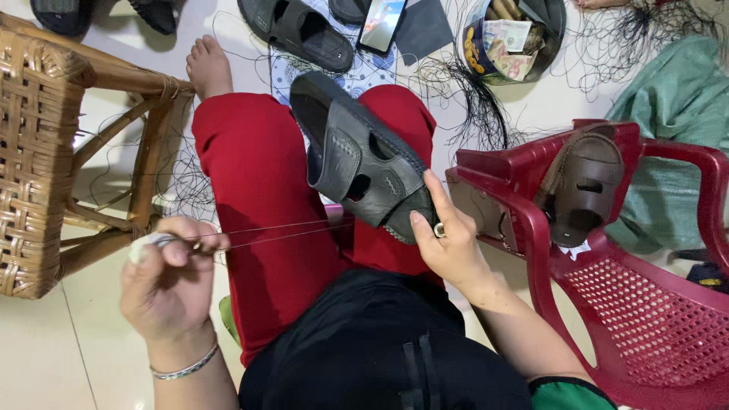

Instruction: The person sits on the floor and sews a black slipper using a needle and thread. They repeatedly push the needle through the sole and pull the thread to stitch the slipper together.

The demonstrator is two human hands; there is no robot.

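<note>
A: Nearest first, what have the hands got?

B: The left hand [168, 273] is closed in a pinch on a thread [281, 231] pulled taut, with something pale, perhaps a needle or a wrap, at its fingertips; I cannot tell which. The right hand [448, 244] is closed round the toe end of a dark grey sandal [357, 159], which rests sole-side on the right knee of the red trousers [258, 197]; a ring shows on one finger.

A: And the thread runs where?

B: From the left pinch across the lap to the sandal's edge by the right thumb; two fine lines show, so it seems doubled.

A: How far along is the stitching?

B: Hard to judge; a row of light stitches shows along the sole rim near the toe, and the thread is drawn out full, so I'd say one stitch is being tightened; how much of the rim is left I cannot see, since the far side is turned away.

A: What lies beyond?

B: To the right a red plastic chair [645, 304] carries a brown sandal [585, 190]; to the left stands a cane stool [45, 152]; farther off on the floor lie another grey sandal [300, 32], a phone [382, 23], a round tin [512, 38] of oddments, and loose black thread [471, 99].
</note>
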